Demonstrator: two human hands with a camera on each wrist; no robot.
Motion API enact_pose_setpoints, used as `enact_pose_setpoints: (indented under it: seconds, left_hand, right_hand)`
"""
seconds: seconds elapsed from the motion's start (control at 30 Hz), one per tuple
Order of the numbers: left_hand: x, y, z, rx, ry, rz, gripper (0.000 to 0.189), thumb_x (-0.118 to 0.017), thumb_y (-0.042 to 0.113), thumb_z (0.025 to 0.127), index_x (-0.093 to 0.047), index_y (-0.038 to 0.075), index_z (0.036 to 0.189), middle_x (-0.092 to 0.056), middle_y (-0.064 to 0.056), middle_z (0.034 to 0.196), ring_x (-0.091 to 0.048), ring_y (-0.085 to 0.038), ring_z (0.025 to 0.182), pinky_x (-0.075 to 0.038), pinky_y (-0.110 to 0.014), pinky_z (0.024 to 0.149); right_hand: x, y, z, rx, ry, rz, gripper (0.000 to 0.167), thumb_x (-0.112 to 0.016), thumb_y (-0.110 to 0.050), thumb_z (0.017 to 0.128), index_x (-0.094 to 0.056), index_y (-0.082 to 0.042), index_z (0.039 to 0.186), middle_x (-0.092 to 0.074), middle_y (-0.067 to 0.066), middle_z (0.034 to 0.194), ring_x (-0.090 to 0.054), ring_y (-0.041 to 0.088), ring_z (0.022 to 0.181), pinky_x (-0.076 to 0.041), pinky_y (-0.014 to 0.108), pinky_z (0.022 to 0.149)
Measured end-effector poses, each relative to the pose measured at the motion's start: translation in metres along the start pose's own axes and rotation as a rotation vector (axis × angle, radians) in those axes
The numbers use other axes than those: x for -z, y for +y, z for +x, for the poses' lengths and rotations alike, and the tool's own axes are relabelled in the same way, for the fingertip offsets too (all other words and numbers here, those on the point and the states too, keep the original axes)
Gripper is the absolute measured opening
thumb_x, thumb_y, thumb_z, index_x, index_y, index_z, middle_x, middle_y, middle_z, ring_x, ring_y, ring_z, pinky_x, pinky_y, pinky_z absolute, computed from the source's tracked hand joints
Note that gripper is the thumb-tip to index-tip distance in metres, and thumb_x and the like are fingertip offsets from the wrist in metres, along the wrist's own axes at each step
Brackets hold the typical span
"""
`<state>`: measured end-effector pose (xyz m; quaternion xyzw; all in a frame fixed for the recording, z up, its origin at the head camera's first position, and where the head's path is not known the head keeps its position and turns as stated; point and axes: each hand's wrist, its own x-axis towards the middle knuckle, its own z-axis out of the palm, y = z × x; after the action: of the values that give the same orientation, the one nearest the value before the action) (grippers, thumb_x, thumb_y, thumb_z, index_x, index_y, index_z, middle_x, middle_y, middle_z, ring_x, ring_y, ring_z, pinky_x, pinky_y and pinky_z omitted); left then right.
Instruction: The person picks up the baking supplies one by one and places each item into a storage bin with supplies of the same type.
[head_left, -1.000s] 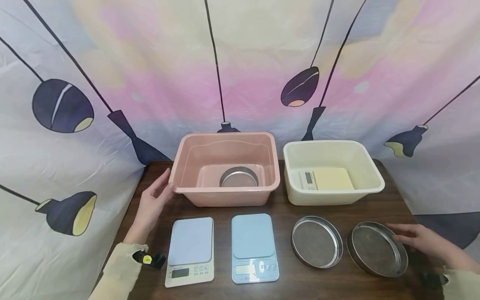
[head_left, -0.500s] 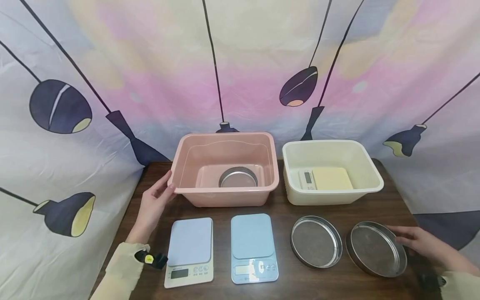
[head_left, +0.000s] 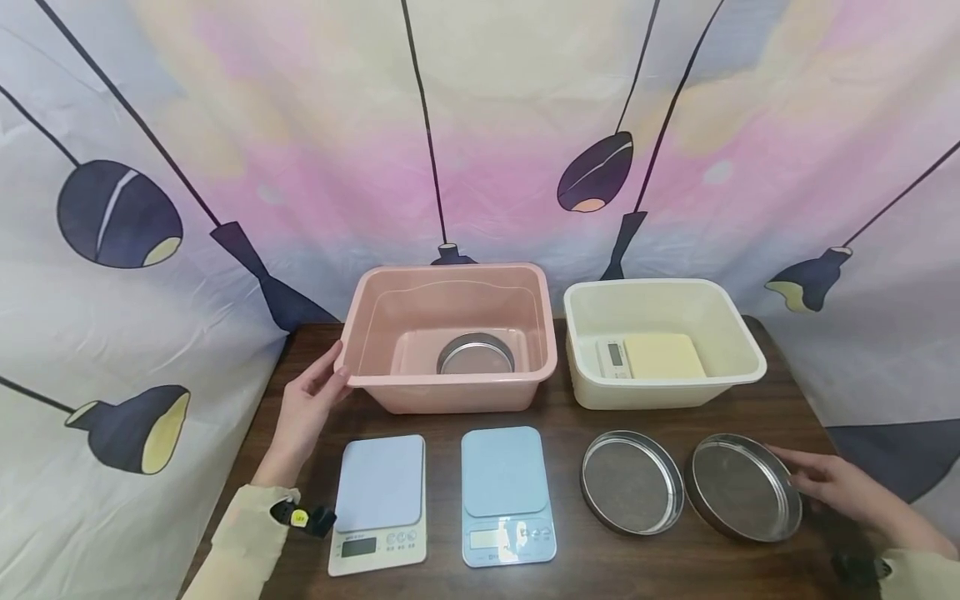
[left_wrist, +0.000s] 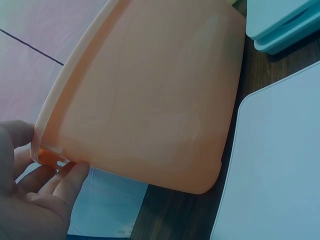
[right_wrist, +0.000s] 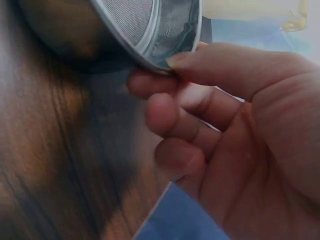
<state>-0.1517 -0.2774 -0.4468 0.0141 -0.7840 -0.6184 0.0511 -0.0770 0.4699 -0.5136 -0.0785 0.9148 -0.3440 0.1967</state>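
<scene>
At the left end of the pink basin [head_left: 450, 396], my left hand [head_left: 303, 412] grips the rim. In the left wrist view the thumb lies on the rim's outer side while the fingers [left_wrist: 75, 182] curl underneath. A round metal sieve [head_left: 465, 357] lies inside the basin. On the right, my right hand [head_left: 843, 487] pinches the edge of another round sieve [head_left: 742, 492], thumb [right_wrist: 220, 67] at the rim and forefinger under it. That sieve stands close against a third sieve [head_left: 632, 483] lying mesh-up on the table.
A white kitchen scale [head_left: 381, 500] and a blue kitchen scale [head_left: 507, 496] lie in front of the basin. Behind the sieves, a cream basin [head_left: 667, 396] holds a yellow-topped scale [head_left: 663, 357]. The dark wooden table [head_left: 562, 575] backs onto a printed cloth [head_left: 495, 125].
The sieve in my right hand has shifted slightly left and away from me, closer to the sieve beside it. My left hand and the pink basin stay in place.
</scene>
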Motion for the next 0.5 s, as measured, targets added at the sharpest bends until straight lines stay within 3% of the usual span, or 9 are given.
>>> enact_pose_setpoints:
  seconds: [0.07,0.13,0.2,0.4,0.5]
  left_hand:
    - [-0.0004,0.0,-0.0002,0.002,0.001,0.005,0.057,-0.06,0.022,0.108,-0.041,0.009,0.16,-0.041,-0.022,0.162,-0.062,0.005,0.114,-0.054,-0.013,0.092]
    - [-0.0007,0.0005,-0.0004,0.002,0.001,0.008,0.057,-0.06,0.022,0.108,-0.041,0.009,0.16,-0.041,-0.021,0.162,-0.062,0.005,0.114,-0.054,-0.013,0.092]
    - [-0.001,0.001,-0.0006,0.002,0.001,0.009,0.057,-0.06,0.023,0.108,-0.041,0.01,0.16,-0.041,-0.021,0.162,-0.061,0.005,0.115,-0.054,-0.013,0.092]
    - [-0.0014,0.0008,-0.0015,0.008,-0.001,0.003,0.057,-0.06,0.023,0.108,-0.041,0.011,0.16,-0.039,-0.02,0.163,-0.06,0.005,0.116,-0.053,-0.013,0.094]
    - [-0.0017,0.0004,-0.0018,0.01,0.002,0.001,0.057,-0.06,0.023,0.108,-0.041,0.011,0.16,-0.039,-0.021,0.163,-0.06,0.005,0.116,-0.053,-0.013,0.094]
  right_hand:
    - [-0.0031,0.0004,0.0,-0.028,0.031,-0.005,0.05,-0.061,-0.01,0.104,-0.056,-0.022,0.153,-0.055,-0.004,0.069,-0.053,0.008,0.061,-0.045,0.026,0.051]
    - [-0.0052,-0.0011,0.0007,-0.081,0.052,-0.024,0.051,-0.061,-0.01,0.102,-0.05,0.002,0.15,-0.054,-0.001,0.07,-0.052,0.009,0.062,-0.046,0.026,0.052]
    - [-0.0073,-0.0001,0.0004,-0.086,0.079,-0.035,0.051,-0.061,-0.008,0.101,-0.048,0.01,0.147,-0.054,-0.001,0.07,-0.051,0.009,0.061,-0.045,0.027,0.052]
    - [-0.0114,0.0059,-0.0055,0.034,0.194,-0.035,0.049,-0.064,-0.003,0.098,-0.063,-0.017,0.145,-0.052,-0.009,0.065,-0.049,0.006,0.058,-0.04,0.026,0.048]
    - [-0.0106,0.0063,-0.0078,0.087,0.224,-0.027,0.051,-0.064,-0.001,0.098,-0.065,-0.023,0.143,-0.051,-0.011,0.064,-0.049,0.006,0.057,-0.038,0.026,0.047]
